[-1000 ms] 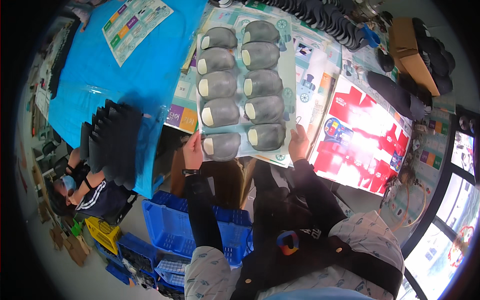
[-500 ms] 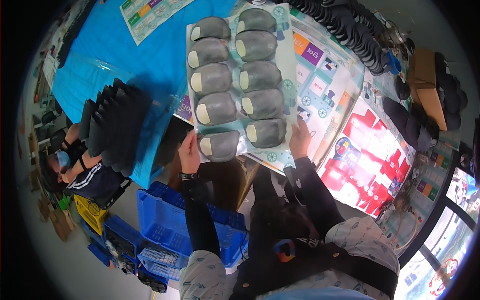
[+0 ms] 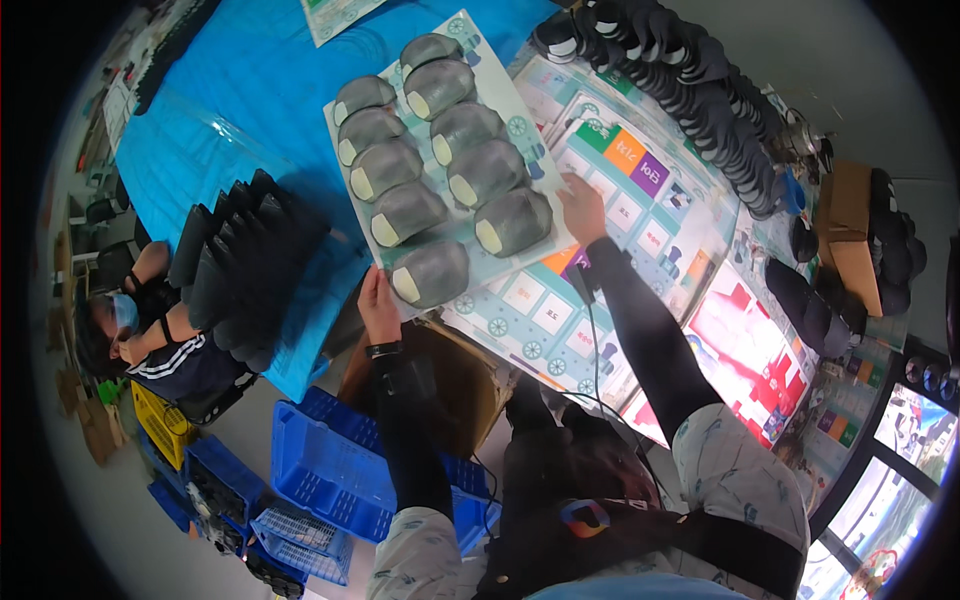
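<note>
A pale printed sheet-like board (image 3: 508, 97) is held up in front of me, tilted. Two columns of dark grey, dome-shaped pieces (image 3: 432, 273) lie on it, each with a cream patch at its left end; they resemble shoe toe parts. My left hand (image 3: 379, 308) grips the board's near left corner, thumb on top. At the right edge, my right hand (image 3: 583, 210) pinches the board. The fingers under the board are hidden on both hands.
Blue sheeting (image 3: 270, 90) covers the far left table, with a stack of black pointed pieces (image 3: 250, 265) on it. Similar printed boards (image 3: 620, 215) lie beneath my right hand. Rows of black pieces (image 3: 690, 90) stand beyond. Blue crates (image 3: 330, 470) and a seated person (image 3: 165, 330) are at left.
The board has swung leftward and turned counter-clockwise, uncovering more of the printed boards beneath. My right hand has moved up and slightly left with it. Both hands keep their hold.
</note>
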